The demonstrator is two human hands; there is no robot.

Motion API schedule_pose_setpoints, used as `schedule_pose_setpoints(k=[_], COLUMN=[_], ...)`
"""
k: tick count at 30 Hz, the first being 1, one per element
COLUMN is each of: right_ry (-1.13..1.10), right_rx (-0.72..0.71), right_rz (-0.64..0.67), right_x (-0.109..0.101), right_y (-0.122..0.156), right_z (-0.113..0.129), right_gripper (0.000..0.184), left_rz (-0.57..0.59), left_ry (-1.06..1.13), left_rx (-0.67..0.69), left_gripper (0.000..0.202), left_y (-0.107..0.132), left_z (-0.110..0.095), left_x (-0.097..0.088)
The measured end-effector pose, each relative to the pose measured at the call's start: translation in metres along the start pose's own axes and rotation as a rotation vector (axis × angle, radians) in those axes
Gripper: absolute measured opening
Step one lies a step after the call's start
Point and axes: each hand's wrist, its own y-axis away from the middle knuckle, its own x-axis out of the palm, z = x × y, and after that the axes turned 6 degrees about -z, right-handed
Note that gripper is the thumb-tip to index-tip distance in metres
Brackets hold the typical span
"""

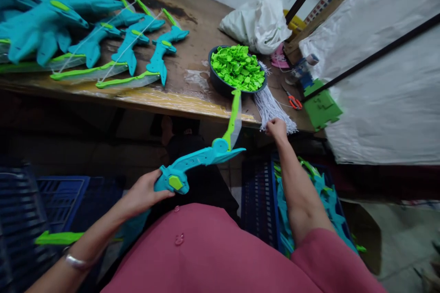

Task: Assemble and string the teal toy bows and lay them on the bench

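A teal and lime-green toy bow (195, 158) lies across my lap, one green limb pointing up toward the table edge. My left hand (147, 192) is wrapped round its middle, beside a green hexagonal piece. Over at the table's front edge, my right hand (277, 129) is closed at the loose ends of a bundle of white strings (270, 103). Whether a string is between those fingers is too small to make out. Just left of the bundle stands a dark bowl (215, 80) heaped with small green plastic pieces (237, 66).
Several strung toy bows (132, 48) lie and pile on the table's left (192, 55). Orange-handled scissors (294, 101), a green foam mat piece (321, 105) and a white sack (257, 23) are at the right. Blue crates (259, 201) flank me; the right one holds bows.
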Motion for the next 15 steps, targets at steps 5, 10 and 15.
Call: schedule_pose_setpoints(k=[5,10,15], right_ry=[-0.143,-0.237,-0.233], right_rx=[0.053,0.05,0.015], right_rz=[0.057,0.052,0.011], right_x=[0.001,0.006,0.013], right_y=[0.003,0.009,0.009], right_z=[-0.009,-0.013,-0.01], right_gripper=[0.032,0.033,0.033], left_rz=[0.062,0.095,0.081], left_ry=[0.197,0.288,0.327], left_rx=[-0.115,-0.086,-0.085], left_gripper=[0.036,0.038,0.035], left_y=[0.0,-0.002,-0.002], left_z=[-0.014,-0.018,-0.017], left_x=[-0.012,-0.017,-0.014])
